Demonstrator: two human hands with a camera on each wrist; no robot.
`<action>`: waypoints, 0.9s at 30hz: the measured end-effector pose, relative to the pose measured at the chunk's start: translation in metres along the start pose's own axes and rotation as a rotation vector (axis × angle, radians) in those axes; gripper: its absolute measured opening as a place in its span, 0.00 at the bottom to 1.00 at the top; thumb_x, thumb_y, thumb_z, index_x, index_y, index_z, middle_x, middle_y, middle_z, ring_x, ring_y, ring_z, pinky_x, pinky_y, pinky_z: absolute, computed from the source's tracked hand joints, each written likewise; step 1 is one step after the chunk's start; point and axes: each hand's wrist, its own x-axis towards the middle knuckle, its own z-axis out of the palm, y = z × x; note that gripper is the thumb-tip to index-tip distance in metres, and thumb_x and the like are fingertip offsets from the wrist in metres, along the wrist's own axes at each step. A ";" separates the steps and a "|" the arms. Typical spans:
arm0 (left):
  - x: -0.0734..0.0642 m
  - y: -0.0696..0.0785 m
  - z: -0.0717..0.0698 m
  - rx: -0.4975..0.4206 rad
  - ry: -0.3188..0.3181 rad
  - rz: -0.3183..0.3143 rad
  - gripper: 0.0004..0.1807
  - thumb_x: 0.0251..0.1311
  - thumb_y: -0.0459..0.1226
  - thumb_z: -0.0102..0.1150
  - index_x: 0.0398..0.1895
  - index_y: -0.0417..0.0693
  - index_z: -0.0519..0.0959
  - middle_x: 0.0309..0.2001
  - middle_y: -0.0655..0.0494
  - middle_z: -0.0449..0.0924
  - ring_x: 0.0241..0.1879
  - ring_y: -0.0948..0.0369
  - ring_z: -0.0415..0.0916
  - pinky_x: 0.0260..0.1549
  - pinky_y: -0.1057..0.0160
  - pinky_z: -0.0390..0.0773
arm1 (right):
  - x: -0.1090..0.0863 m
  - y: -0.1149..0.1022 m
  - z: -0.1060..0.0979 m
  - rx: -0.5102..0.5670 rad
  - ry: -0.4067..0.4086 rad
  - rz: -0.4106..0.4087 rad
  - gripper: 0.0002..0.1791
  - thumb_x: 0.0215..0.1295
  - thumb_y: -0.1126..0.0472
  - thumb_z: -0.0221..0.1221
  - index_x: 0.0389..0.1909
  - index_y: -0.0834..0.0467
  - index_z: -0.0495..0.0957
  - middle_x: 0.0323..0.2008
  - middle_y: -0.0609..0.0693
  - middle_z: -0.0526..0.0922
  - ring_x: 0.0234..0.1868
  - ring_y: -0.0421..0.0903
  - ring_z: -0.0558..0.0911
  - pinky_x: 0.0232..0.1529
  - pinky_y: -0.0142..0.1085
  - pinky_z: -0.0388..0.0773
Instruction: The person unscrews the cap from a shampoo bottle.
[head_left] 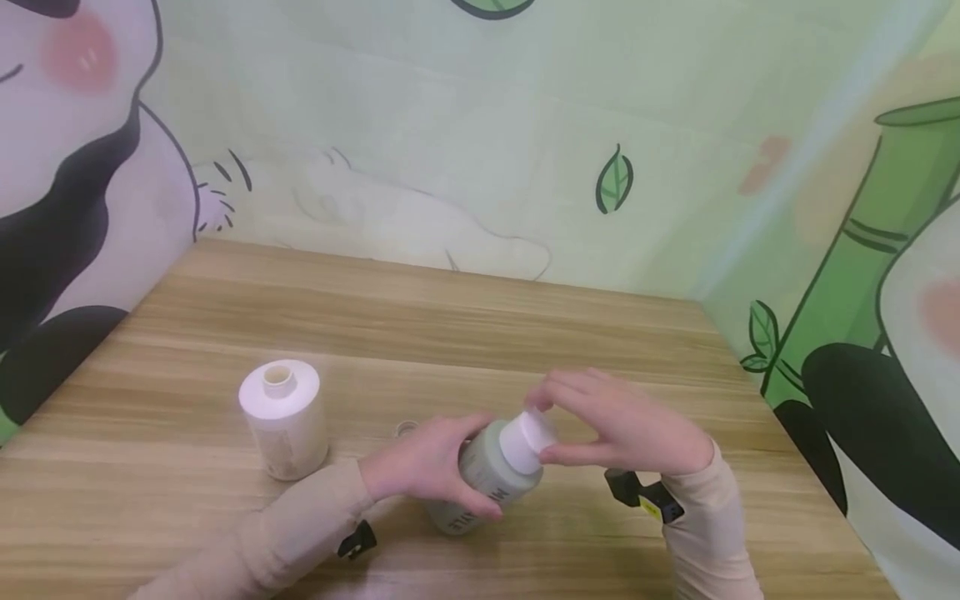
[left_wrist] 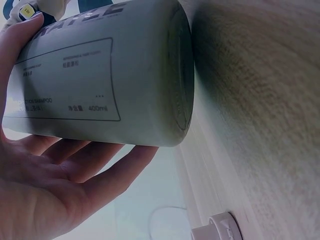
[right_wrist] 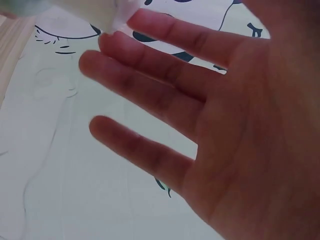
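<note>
A grey-green shampoo bottle (head_left: 487, 479) is tilted over the table, its white cap (head_left: 527, 442) towards the right. My left hand (head_left: 420, 458) grips its body, thumb on the near side and fingers on the far side. In the left wrist view the bottle (left_wrist: 145, 75) shows its printed label and its base, close to the tabletop. My right hand (head_left: 626, 425) pinches the cap between thumb and fingertips. The right wrist view shows several fingers extended, with fingertips at the cap (right_wrist: 97, 12).
A white bottle (head_left: 288, 425) with an uncovered neck stands upright on the wooden table (head_left: 420, 325), left of my hands. Partly hidden behind my left hand is a small ring-shaped piece (head_left: 406, 427). A pale round-ended part (left_wrist: 222, 229) lies low in the left wrist view.
</note>
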 end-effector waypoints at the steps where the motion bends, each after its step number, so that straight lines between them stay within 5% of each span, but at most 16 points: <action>1: 0.000 0.000 0.000 0.002 0.000 0.001 0.40 0.35 0.53 0.78 0.53 0.51 0.72 0.43 0.58 0.83 0.40 0.65 0.79 0.39 0.70 0.77 | 0.000 0.000 0.000 0.008 0.002 -0.013 0.17 0.64 0.48 0.62 0.50 0.50 0.75 0.47 0.40 0.79 0.47 0.39 0.78 0.51 0.38 0.78; 6: 0.000 0.001 0.000 0.001 0.000 -0.001 0.38 0.35 0.52 0.78 0.52 0.52 0.72 0.43 0.58 0.83 0.40 0.65 0.79 0.40 0.69 0.77 | -0.002 0.002 -0.001 0.039 0.002 -0.072 0.23 0.62 0.52 0.64 0.56 0.52 0.73 0.51 0.42 0.78 0.50 0.41 0.78 0.52 0.38 0.79; 17: 0.001 0.000 0.001 -0.001 -0.002 0.005 0.38 0.35 0.52 0.78 0.51 0.51 0.72 0.43 0.58 0.83 0.39 0.65 0.79 0.39 0.70 0.77 | -0.001 0.001 0.001 0.031 -0.011 0.008 0.19 0.65 0.46 0.60 0.52 0.51 0.74 0.49 0.40 0.79 0.50 0.39 0.78 0.53 0.38 0.78; 24: 0.001 -0.001 0.001 -0.004 -0.001 0.005 0.40 0.35 0.52 0.78 0.53 0.50 0.72 0.44 0.57 0.83 0.41 0.64 0.80 0.41 0.69 0.77 | -0.002 0.003 0.002 0.050 -0.001 -0.098 0.21 0.62 0.56 0.63 0.56 0.53 0.73 0.52 0.44 0.77 0.51 0.41 0.78 0.53 0.37 0.79; 27: 0.001 -0.002 0.001 -0.001 0.005 0.011 0.40 0.35 0.52 0.78 0.54 0.50 0.72 0.44 0.57 0.84 0.41 0.64 0.80 0.41 0.69 0.77 | -0.003 0.003 0.002 0.043 0.001 -0.080 0.23 0.63 0.53 0.62 0.57 0.54 0.72 0.53 0.44 0.77 0.53 0.41 0.77 0.55 0.38 0.78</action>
